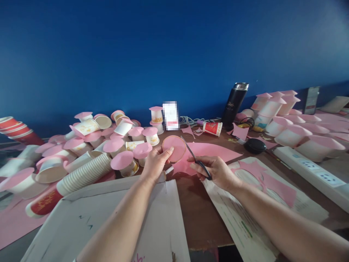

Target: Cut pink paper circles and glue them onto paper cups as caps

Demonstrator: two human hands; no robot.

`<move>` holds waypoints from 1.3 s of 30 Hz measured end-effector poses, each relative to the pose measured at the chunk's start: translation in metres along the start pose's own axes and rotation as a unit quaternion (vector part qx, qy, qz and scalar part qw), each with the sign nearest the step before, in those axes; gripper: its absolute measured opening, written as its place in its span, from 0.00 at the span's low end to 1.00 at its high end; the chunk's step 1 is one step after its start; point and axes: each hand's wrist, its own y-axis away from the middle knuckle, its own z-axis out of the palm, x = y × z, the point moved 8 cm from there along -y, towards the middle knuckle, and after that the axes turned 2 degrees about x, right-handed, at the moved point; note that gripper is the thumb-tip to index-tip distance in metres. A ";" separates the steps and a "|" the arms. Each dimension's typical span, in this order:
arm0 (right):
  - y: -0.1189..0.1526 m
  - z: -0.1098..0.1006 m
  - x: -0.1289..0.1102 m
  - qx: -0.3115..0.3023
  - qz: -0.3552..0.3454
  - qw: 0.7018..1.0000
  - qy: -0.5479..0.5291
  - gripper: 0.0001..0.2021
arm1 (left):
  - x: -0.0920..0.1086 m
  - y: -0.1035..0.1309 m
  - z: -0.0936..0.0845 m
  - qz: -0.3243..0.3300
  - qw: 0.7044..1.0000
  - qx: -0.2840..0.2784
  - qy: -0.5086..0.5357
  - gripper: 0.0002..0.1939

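Note:
My left hand [156, 163] pinches a round pink paper disc [174, 148] with a thin tan edge, thumb on its face. Whether a cup sits behind that disc I cannot tell. In my right hand [214, 171] is a pair of scissors [203, 169] with dark handles, its blades pointing up and left beside the disc's right edge. Beneath both hands lies a pink paper sheet [207, 152] on the brown table [201, 211].
Many paper cups topped with pink paper [122, 162] crowd the left, along with a cup stack [84, 174]. Right of my hands are a black thermos [235, 105], a fallen red cup [212, 128], a black round case [255, 145], a power strip [313, 171] and pink scraps [278, 185].

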 end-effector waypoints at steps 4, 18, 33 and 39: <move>0.000 0.000 0.001 0.002 0.007 1.000 0.007 0.27 | 0.000 -0.001 0.000 0.010 1.000 -0.007 -0.005 0.17; 0.001 -0.001 0.000 0.000 -0.003 1.000 0.025 0.27 | -0.003 -0.003 -0.002 0.002 1.000 0.002 0.009 0.17; 0.000 -0.001 0.004 0.010 0.009 1.000 -0.003 0.28 | -0.005 -0.004 -0.004 0.006 1.000 -0.005 0.008 0.18; -0.006 -0.004 0.006 0.028 -0.013 0.999 -0.042 0.29 | -0.007 -0.004 -0.002 -0.046 0.989 0.004 0.143 0.15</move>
